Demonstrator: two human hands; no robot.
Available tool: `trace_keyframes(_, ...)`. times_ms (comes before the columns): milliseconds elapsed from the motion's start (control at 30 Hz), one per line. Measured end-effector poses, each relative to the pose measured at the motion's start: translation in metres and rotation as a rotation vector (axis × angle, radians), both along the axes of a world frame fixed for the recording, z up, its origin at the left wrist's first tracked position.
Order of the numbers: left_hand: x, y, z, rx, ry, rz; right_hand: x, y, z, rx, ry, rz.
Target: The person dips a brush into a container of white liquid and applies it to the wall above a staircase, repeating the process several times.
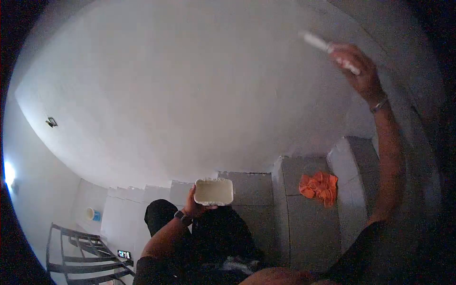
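My left hand (195,207), with a dark watch on the wrist, is closed on the side of a rectangular tub (214,203). Pale, creamy material fills the tub, and white smears cover its rim. High at the upper right, my right hand (354,64) grips a slim white tool (316,42) close to the white wall (190,90). The tool is blurred by motion; I cannot make out whether it is a brush or a scraper, nor whether it touches the wall.
Grey tiled stairs (254,216) run along the wall's foot. A crumpled orange cloth (319,187) lies on a step to the right. At the lower left are a dark metal railing (78,259), a phone (124,254) and a white-and-blue bucket (93,214). A small fixture (52,122) hangs on the wall.
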State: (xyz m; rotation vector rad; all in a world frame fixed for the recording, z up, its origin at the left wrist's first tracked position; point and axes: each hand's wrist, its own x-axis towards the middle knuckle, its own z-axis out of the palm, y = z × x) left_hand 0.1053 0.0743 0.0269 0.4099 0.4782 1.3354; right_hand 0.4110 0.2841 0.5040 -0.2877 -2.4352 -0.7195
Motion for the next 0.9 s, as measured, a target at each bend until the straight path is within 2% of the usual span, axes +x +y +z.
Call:
trace_keyframes(33,-0.001,-0.001,0.000,-0.025,-0.024,-0.010,0.006,0.003,0.006,0.191,0.053,0.024)
trace_keyframes(100,0.002,-0.002,0.003,-0.065,-0.052,-0.032,0.004,0.001,0.020,0.218,0.105,-0.018)
trace_keyframes(167,0.003,-0.002,0.014,-0.010,0.030,-0.011,0.004,0.005,0.019,0.253,0.153,-0.047)
trace_keyframes(233,0.002,-0.004,0.022,-0.006,-0.001,-0.027,0.009,0.020,0.008,0.165,-0.031,-0.071)
trace_keyframes(267,0.002,-0.004,0.022,0.004,-0.026,-0.042,0.012,0.020,0.002,0.164,-0.042,-0.071)
trace_keyframes(333,0.001,-0.003,0.015,-0.001,-0.014,-0.022,0.018,0.014,-0.009,-0.092,-0.071,-0.036)
trace_keyframes(367,0.001,-0.002,0.010,-0.009,0.012,-0.004,0.020,0.013,-0.011,-0.093,-0.075,-0.038)
trace_keyframes(433,0.000,-0.001,0.005,-0.030,-0.010,-0.013,0.026,0.013,-0.014,0.088,0.097,0.004)
trace_keyframes(467,0.000,-0.001,0.003,-0.049,-0.028,-0.024,0.022,0.012,-0.016,0.085,0.101,-0.006)
trace_keyframes(533,-0.002,0.002,-0.005,-0.042,-0.046,-0.040,-0.005,0.007,-0.018,0.231,0.215,0.254)
trace_keyframes(700,0.002,-0.001,-0.006,0.013,-0.023,0.039,-0.058,0.039,-0.052,0.344,0.466,0.264)
trace_keyframes(767,-0.001,-0.004,-0.007,-0.001,0.109,0.080,-0.060,0.054,-0.063,0.344,0.579,0.274)
trace_keyframes(800,-0.001,-0.005,-0.011,0.000,0.118,0.090,-0.052,0.062,-0.068,0.401,0.635,0.208)
trace_keyframes(833,0.001,-0.006,-0.014,0.064,0.360,0.113,-0.043,0.069,-0.072,0.458,0.688,0.141)
trace_keyframes(867,0.002,-0.005,-0.016,0.096,0.481,0.120,-0.034,0.075,-0.075,0.458,0.692,0.146)
trace_keyframes(900,0.003,-0.005,-0.017,0.126,0.602,0.130,-0.023,0.080,-0.084,0.418,0.818,0.182)
